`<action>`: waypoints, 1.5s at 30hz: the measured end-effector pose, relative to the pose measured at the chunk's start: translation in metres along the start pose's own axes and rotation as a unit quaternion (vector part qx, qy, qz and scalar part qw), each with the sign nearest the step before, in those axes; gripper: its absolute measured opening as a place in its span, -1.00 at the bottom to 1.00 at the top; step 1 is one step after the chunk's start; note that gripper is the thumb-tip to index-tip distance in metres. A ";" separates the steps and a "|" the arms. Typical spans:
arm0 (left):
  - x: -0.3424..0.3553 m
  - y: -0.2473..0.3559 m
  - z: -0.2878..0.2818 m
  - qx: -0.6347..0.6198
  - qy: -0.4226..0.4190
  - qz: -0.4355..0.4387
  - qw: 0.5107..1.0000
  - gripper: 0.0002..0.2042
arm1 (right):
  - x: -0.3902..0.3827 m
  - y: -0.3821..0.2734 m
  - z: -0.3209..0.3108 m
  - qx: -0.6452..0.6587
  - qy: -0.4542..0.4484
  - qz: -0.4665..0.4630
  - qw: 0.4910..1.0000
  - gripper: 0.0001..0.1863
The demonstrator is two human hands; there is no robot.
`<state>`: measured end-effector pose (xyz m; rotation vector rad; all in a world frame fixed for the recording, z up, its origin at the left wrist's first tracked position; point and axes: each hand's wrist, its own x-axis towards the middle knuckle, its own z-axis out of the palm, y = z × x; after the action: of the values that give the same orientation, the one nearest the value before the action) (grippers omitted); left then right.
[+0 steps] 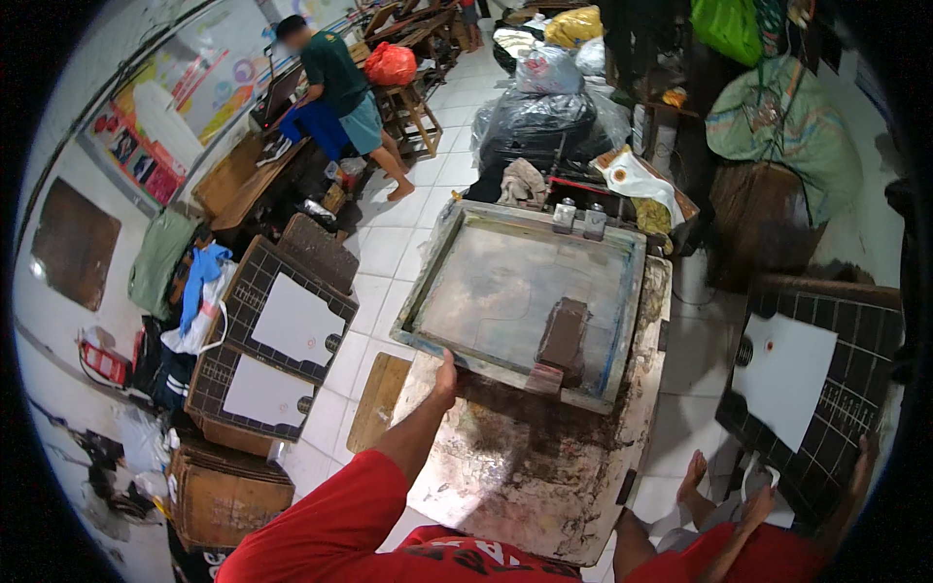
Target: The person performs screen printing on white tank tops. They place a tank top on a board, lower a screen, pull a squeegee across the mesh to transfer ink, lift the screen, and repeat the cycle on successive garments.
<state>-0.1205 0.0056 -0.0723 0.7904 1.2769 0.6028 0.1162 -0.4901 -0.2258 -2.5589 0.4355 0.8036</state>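
Note:
A screen printing frame (428,343) lies over a stained pale work table (457,457), held at its far edge by two metal clamps (579,220). My left hand (444,381) is closed around the frame's near left edge. Its mesh is greyish and translucent. Near the right of the mesh is a dark brown rectangular patch (566,335); I cannot tell whether it is ink or an ink-covered block. A small reddish-brown piece (545,379) rests against the near rim. A shadow falls on the table below that rim. My right hand is out of the picture.
At right, a co-worker in red (724,552) handles a black gridded board (855,374) with a white cut piece. Two similar boards (245,335) stand at left. Another person (335,78) works farther back. Bags and bundles (535,121) are piled beyond the table.

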 end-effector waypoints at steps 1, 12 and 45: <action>0.002 0.001 -0.002 -0.014 -0.010 0.003 1.000 -0.26 | 0.002 -0.004 0.009 0.022 0.015 0.009 1.000 -0.50; 0.016 -0.006 -0.009 0.048 0.043 0.006 0.998 -0.15 | 0.010 -0.031 0.024 0.190 0.119 0.024 0.974 -0.57; 0.021 -0.012 -0.004 -0.205 -0.008 0.023 0.978 -0.12 | -0.142 -0.222 -0.003 0.266 -0.179 -0.132 0.938 -0.52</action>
<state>-0.1208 0.0152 -0.0945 0.4808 1.0717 0.8633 0.0976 -0.2769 -0.0729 -1.8712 0.1566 0.8833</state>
